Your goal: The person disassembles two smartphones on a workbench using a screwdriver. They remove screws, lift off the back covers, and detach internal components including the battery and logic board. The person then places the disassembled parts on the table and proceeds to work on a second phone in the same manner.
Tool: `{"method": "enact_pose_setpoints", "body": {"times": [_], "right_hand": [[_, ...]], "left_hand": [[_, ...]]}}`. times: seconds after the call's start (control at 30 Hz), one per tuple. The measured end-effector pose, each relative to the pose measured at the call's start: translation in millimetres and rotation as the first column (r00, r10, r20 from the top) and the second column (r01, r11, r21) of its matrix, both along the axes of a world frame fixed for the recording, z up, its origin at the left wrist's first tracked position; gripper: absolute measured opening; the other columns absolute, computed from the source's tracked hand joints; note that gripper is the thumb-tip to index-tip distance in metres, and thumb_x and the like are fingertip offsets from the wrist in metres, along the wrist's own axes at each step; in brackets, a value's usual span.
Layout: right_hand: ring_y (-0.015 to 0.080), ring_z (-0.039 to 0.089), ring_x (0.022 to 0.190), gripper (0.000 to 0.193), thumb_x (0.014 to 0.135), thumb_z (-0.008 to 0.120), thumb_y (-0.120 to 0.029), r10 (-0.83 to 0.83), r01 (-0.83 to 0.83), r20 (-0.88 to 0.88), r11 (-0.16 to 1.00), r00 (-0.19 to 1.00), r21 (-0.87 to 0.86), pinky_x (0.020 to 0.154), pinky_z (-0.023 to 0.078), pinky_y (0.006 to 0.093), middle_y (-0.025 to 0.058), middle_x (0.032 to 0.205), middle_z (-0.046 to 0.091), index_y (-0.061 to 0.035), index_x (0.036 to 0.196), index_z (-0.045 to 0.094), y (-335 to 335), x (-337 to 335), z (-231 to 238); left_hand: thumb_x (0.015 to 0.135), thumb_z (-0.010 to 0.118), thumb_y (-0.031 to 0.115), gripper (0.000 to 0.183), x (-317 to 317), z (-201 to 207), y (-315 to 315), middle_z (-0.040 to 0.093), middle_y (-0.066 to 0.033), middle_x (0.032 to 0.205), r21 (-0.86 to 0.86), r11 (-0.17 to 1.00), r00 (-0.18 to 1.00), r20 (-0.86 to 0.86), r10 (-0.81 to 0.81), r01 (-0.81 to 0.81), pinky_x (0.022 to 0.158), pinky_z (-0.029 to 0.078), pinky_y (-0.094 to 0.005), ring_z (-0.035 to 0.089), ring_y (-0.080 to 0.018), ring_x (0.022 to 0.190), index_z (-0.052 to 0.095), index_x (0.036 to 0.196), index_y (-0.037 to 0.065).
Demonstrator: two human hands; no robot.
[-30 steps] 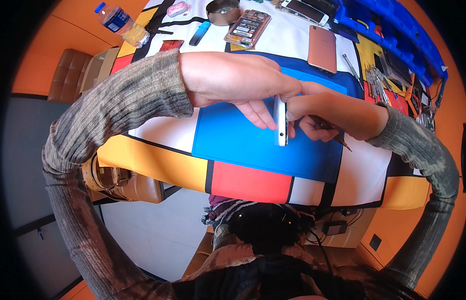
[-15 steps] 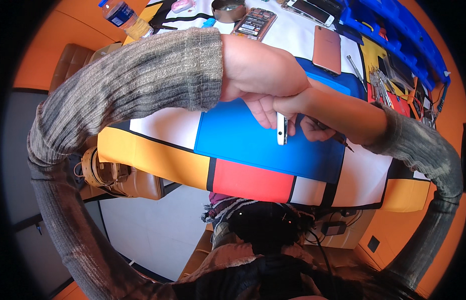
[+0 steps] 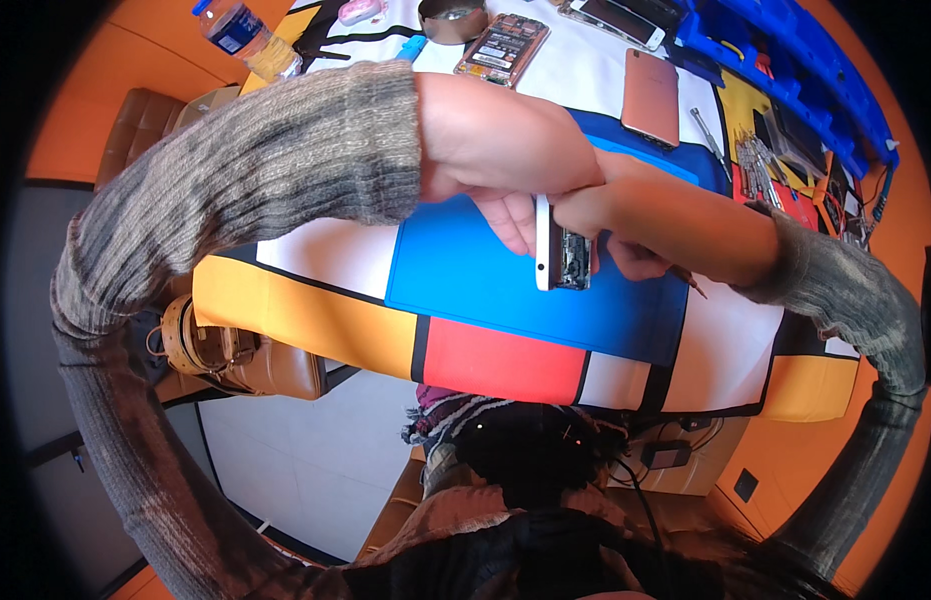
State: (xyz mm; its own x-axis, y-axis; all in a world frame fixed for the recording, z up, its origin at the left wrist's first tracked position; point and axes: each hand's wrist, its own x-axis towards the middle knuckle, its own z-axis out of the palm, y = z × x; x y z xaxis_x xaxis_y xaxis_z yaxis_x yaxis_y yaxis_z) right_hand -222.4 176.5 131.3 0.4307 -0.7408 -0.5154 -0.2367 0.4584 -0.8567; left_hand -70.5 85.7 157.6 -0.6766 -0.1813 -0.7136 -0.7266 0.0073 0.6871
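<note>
A white-edged smartphone (image 3: 563, 262) is held upright above the blue mat (image 3: 455, 290), its open side showing dark inner parts. My left hand (image 3: 510, 150) is closed on it, with some fingers lying along its left edge; my wrist hides its upper part. My right hand (image 3: 607, 222) meets the left one at the phone's right side. Its curled fingers grip a thin, dark pointed tool (image 3: 693, 284), whose tip sticks out to the right. Most of the tool is hidden by the hand.
Beyond my hands lie an opened phone with its battery showing (image 3: 503, 48), a rose-gold phone (image 3: 650, 98) and a white phone (image 3: 617, 22). Several screwdrivers (image 3: 757, 170) lie at right near a blue parts rack (image 3: 795, 60). A water bottle (image 3: 247, 40) stands far left.
The smartphone has turned from edge-on, so its exposed inside now shows. Both hands have shifted slightly left with it. The pointed tool stays in my right hand.
</note>
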Motion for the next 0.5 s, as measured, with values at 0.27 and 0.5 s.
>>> {"method": "enact_pose_setpoints", "body": {"times": [0.27,0.5], "right_hand": [[0.0046,0.034,0.039,0.044,0.085,0.042,-0.022,-0.099,0.107,-0.119,0.992,0.988,0.064,0.038,0.026,0.0195,-0.004,0.055,0.041,-0.0113,0.128,0.048,18,-31,1],[0.0009,0.039,0.036,0.047,0.083,0.04,-0.022,-0.167,0.168,-0.071,0.986,0.983,0.011,0.031,0.028,0.0135,0.0021,0.078,0.062,-0.0074,0.128,0.049,34,-57,-15]], "left_hand": [[0.089,0.046,0.014,0.061,28,-13,-4,0.059,-0.0064,0.092,-0.029,0.978,0.977,0.029,0.21,-0.209,0.081,0.056,-0.0275,0.067,-0.0136,0.085,0.024,0.144,-0.002],[0.092,0.043,0.014,0.055,54,-33,-9,0.059,-0.0051,0.093,0.006,0.938,0.936,-0.07,0.345,-0.346,0.08,0.056,-0.0291,0.067,-0.016,0.08,0.027,0.142,-0.003]]}}
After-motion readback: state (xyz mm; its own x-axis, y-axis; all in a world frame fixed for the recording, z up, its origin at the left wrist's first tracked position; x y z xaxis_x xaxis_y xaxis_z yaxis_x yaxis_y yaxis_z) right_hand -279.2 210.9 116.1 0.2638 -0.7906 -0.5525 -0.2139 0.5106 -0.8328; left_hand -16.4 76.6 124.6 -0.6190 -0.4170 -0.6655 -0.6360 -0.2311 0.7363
